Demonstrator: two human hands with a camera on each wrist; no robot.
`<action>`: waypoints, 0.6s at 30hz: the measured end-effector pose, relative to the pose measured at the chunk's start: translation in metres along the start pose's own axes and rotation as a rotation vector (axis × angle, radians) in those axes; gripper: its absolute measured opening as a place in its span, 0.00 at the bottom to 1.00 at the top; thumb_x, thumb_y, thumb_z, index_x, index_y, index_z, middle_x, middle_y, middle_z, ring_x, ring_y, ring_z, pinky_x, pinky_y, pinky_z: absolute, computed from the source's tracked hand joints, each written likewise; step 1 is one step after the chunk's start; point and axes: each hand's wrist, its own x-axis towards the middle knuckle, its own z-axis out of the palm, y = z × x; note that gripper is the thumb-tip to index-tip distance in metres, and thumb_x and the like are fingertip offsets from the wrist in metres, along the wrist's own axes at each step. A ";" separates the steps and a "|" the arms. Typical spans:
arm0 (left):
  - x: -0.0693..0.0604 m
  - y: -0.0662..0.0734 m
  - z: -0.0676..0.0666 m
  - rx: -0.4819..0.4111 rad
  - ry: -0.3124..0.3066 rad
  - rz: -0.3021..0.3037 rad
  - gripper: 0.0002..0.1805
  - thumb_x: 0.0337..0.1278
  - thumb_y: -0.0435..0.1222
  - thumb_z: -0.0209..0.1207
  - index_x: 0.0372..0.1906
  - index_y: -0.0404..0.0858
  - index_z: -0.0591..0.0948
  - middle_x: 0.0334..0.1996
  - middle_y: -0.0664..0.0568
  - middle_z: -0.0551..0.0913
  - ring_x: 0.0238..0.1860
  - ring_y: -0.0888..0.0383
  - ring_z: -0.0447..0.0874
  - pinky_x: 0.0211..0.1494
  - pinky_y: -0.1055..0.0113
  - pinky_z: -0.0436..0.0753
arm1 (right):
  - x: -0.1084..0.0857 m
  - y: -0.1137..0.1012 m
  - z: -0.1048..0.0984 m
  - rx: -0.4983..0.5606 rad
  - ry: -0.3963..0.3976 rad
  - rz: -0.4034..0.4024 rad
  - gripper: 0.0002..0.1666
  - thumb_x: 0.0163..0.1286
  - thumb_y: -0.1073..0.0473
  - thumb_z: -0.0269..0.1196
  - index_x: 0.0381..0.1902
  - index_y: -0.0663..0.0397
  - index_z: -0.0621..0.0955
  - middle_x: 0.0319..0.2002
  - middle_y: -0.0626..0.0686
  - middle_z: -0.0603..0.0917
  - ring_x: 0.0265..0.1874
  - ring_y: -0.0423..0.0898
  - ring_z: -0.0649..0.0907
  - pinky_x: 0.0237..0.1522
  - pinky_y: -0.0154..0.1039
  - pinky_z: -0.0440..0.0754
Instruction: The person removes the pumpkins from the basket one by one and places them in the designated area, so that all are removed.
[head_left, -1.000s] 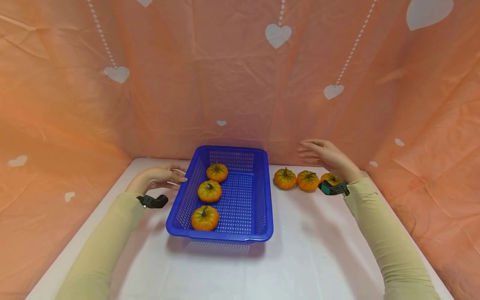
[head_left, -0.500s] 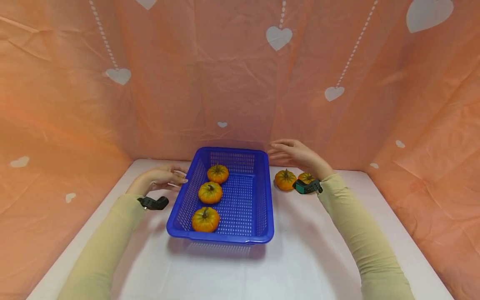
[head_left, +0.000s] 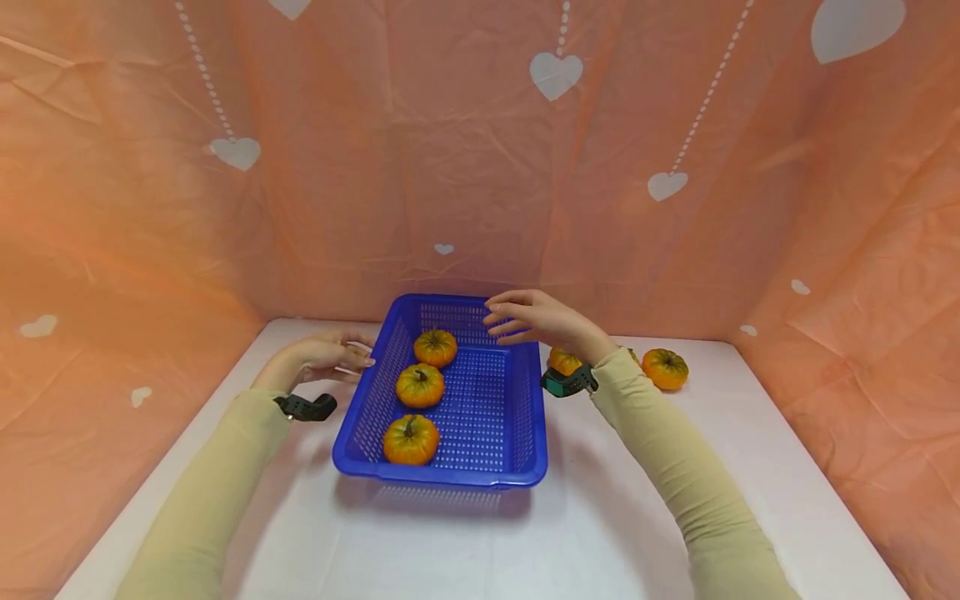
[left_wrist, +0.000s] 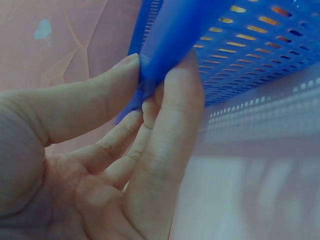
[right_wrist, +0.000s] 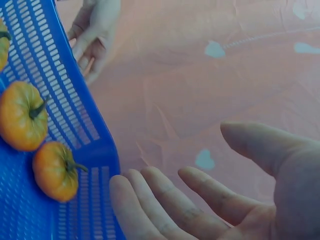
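Observation:
My left hand (head_left: 322,354) pinches the left rim of a blue plastic basket (head_left: 442,477); the left wrist view shows thumb (left_wrist: 107,95) and forefinger on either side of that rim. Inside, along its left side, sit three small orange-green pumpkins, a far one (head_left: 435,347), a middle one (head_left: 420,385) and a near one (head_left: 411,439). Over the basket's far right corner hovers my right hand (head_left: 551,321), its fingers spread and relaxed around nothing.
To the right of the basket a row of pumpkins stands on the white table (head_left: 675,467): one (head_left: 564,361) partly behind my right wrist, one almost hidden by the sleeve, one (head_left: 665,369) at the right end. An orange cloth (head_left: 465,183) with pale hearts hangs behind and at both sides.
My right hand has moved left, from above the row of pumpkins to above the basket's right side, uncovering the rightmost pumpkin. The left hand and the basket have stayed in place.

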 end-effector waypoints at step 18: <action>0.002 -0.001 -0.002 -0.009 -0.030 0.008 0.25 0.65 0.29 0.55 0.62 0.23 0.62 0.46 0.43 0.79 0.44 0.49 0.83 0.57 0.47 0.76 | 0.024 0.020 0.045 0.007 -0.133 0.046 0.24 0.74 0.57 0.54 0.62 0.66 0.70 0.55 0.69 0.76 0.52 0.59 0.79 0.55 0.53 0.76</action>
